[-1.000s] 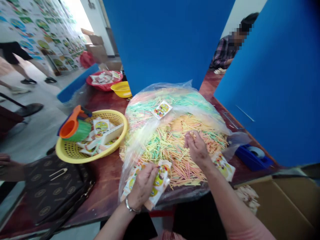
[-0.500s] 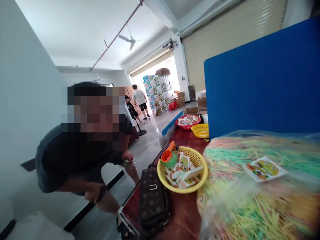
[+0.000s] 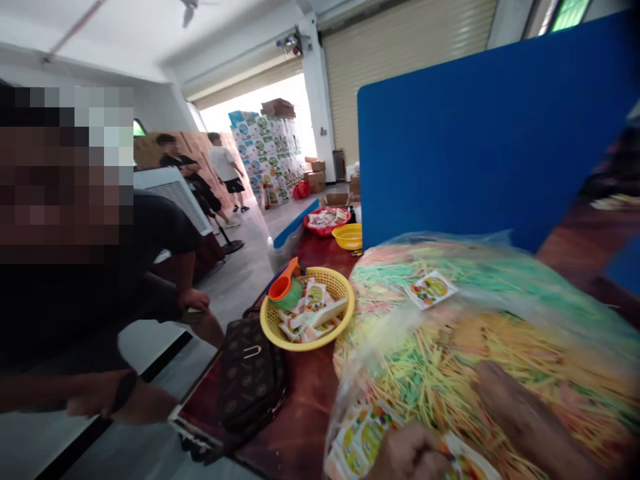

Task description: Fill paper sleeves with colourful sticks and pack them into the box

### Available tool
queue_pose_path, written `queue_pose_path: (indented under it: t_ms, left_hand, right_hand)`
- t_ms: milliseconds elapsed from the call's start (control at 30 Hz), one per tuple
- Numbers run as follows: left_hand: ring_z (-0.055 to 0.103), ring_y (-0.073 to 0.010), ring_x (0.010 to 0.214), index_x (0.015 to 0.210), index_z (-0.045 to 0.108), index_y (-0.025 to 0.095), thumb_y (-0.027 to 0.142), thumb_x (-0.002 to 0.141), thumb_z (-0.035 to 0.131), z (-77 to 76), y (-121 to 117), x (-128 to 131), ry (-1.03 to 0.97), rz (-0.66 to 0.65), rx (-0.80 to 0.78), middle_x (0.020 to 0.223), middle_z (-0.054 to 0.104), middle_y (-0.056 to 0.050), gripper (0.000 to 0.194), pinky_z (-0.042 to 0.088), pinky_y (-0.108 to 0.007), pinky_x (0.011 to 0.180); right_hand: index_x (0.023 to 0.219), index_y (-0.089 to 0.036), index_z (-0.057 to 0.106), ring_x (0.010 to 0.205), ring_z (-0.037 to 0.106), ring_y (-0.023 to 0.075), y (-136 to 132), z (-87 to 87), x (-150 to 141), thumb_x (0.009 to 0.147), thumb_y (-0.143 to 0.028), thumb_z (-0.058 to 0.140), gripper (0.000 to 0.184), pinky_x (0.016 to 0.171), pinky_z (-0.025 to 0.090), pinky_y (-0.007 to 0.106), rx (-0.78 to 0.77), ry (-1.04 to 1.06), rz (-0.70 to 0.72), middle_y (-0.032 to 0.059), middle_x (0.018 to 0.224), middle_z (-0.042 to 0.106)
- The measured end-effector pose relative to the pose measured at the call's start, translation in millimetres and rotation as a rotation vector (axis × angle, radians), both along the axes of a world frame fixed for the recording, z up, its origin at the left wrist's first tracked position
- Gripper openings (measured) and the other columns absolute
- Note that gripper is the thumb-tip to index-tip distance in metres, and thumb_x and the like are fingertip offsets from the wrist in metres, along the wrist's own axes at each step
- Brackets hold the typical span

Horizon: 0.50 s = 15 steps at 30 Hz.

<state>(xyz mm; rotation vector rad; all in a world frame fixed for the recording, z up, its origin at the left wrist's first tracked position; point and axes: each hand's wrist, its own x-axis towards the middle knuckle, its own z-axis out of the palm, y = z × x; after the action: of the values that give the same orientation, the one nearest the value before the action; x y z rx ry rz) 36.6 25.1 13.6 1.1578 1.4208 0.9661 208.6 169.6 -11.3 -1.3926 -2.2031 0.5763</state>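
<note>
A large clear plastic bag full of thin pastel sticks (image 3: 425, 360), green, yellow and pink, lies in front of me. My right hand (image 3: 493, 383) reaches down onto the sticks, its fingers blurred and partly hidden among them. At the bottom edge, my left hand (image 3: 410, 453) is closed, fingers curled, on a printed packet (image 3: 467, 460). Several more printed packets (image 3: 360, 440) lie just left of that hand. A single white printed packet (image 3: 431, 289) rests flat on top of the bag, beyond both hands.
Left of the bag, a yellow basket (image 3: 307, 345) holds packets and an orange-and-green scoop (image 3: 285, 291). A dark patterned bag (image 3: 253, 380) lies on the red table (image 3: 313, 393). Behind stands a blue panel (image 3: 465, 153). A person (image 3: 65, 307) leans close at left.
The view has swung right and down. Both my hands and the packets at the bottom have come into sight. The leaning person now sits further left in view.
</note>
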Motion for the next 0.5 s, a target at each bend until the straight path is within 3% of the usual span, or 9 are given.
queue_pose_path:
  t_ms: [67,133,200,333,500]
  left_hand:
    - [0.049,-0.0123,0.058,0.071,0.061,0.020,0.047,0.074,0.053,-3.4,2.8,1.3,0.008,0.069,-0.018,0.061,0.053,0.000,0.029,0.040,-0.024,0.055]
    - [0.046,-0.0106,0.060,0.072,0.057,0.018,0.039,0.078,0.050,-1.5,4.2,0.1,-0.007,0.101,-0.026,0.063,0.052,0.001,0.023,0.039,-0.022,0.057]
    - [0.045,-0.0099,0.059,0.074,0.054,0.019,0.038,0.081,0.047,3.6,5.1,-3.1,-0.034,0.123,-0.053,0.063,0.051,0.002,0.022,0.037,-0.020,0.054]
    - [0.046,-0.0098,0.061,0.074,0.054,0.018,0.038,0.083,0.046,12.1,7.5,-9.0,-0.016,0.089,-0.037,0.065,0.051,0.002,0.023,0.038,-0.020,0.056]
    - [0.044,-0.0084,0.057,0.073,0.052,0.017,0.038,0.082,0.047,9.9,9.1,-7.9,-0.036,0.061,-0.044,0.064,0.049,0.003,0.023,0.036,-0.019,0.051]
  right_hand:
    - [0.062,-0.024,0.046,0.060,0.054,0.0205,1.5,2.9,7.5,0.081,-0.041,0.037,0.026,0.054,0.042,0.034,-0.053,-0.075,0.007,0.0064,0.065,0.056]
    - [0.064,-0.024,0.038,0.057,0.051,0.0194,2.6,6.9,9.2,0.081,-0.039,0.035,0.023,0.052,0.038,0.031,-0.108,-0.127,-0.038,0.0034,0.061,0.053]
    - [0.069,-0.024,0.036,0.057,0.049,0.0184,3.1,9.4,7.9,0.083,-0.037,0.031,0.020,0.053,0.036,0.029,-0.093,-0.114,-0.087,0.0018,0.061,0.051]
    - [0.067,-0.023,0.037,0.067,0.049,0.0176,3.6,6.1,6.3,0.083,-0.034,0.032,0.020,0.062,0.038,0.029,0.036,-0.032,-0.055,0.0036,0.070,0.051]
    - [0.070,-0.022,0.036,0.056,0.042,0.0154,0.8,2.6,7.8,0.083,-0.037,0.032,0.020,0.053,0.032,0.027,-0.079,-0.013,-0.212,-0.0010,0.062,0.045]
